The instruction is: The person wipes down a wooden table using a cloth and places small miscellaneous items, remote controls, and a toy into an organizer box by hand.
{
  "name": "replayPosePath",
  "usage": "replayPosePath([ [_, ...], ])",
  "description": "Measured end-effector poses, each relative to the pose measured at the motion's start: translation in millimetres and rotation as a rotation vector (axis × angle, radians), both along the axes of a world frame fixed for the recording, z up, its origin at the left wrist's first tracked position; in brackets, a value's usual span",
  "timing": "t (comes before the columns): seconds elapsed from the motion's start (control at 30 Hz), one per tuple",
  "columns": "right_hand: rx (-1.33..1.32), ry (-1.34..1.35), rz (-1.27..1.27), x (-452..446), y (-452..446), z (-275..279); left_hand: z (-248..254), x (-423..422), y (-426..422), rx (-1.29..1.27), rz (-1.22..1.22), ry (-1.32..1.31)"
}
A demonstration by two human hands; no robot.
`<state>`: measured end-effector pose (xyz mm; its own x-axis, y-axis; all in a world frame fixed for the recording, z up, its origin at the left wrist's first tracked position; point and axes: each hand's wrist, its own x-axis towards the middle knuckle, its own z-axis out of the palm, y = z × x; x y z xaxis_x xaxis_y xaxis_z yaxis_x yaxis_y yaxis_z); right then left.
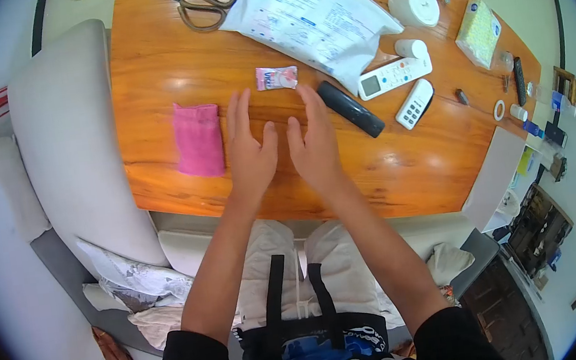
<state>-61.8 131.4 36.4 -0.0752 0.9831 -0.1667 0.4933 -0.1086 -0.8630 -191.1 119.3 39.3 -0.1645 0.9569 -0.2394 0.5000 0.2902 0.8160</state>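
Both hands are over the front part of the wooden table, palms facing each other with a gap between them. My left hand (250, 148) has its fingers apart and holds nothing; a folded pink cloth (200, 140) lies just left of it. My right hand (313, 141) is also open and empty, with a black case (350, 109) to its right. Beyond the fingertips lies a small pink and white packet (277, 78). A large white plastic package (314, 15) lies farther back.
Dark-handled scissors (202, 5) lie at the back left. Right of the hands are a white remote (395, 77), a smaller keypad remote (414, 104), a white container (414, 7) and a tissue pack (478, 34). A pale sofa (70, 135) stands left of the table (160, 188).
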Motion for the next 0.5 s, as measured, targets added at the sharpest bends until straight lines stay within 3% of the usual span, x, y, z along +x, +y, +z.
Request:
replayPosePath([
  [0.13, 0.041, -0.199, -0.04, -19.9, 19.0, -5.0, -16.2, -17.3, 18.2, -0.058, 0.007, -0.166],
  [0.23, 0.047, -0.203, -0.09, -27.1, 25.1, -8.3, -15.8, -19.4, 32.1, -0.108, 0.025, -0.265],
  [0.37, -0.105, -0.038, -0.205, -26.1, 28.0, -3.7, -23.2, -14.0, 41.3, -0.098, 0.087, -0.398],
  [0.43, -0.194, 0.128, -0.316, -26.2, 27.0, 13.7, -19.9, -12.4, 41.5, -0.256, 0.205, -0.544],
  [0.5, -0.126, 0.079, -0.323, -19.7, 17.4, 9.5, -18.0, -7.7, 37.0, -0.345, 0.274, -0.621],
])
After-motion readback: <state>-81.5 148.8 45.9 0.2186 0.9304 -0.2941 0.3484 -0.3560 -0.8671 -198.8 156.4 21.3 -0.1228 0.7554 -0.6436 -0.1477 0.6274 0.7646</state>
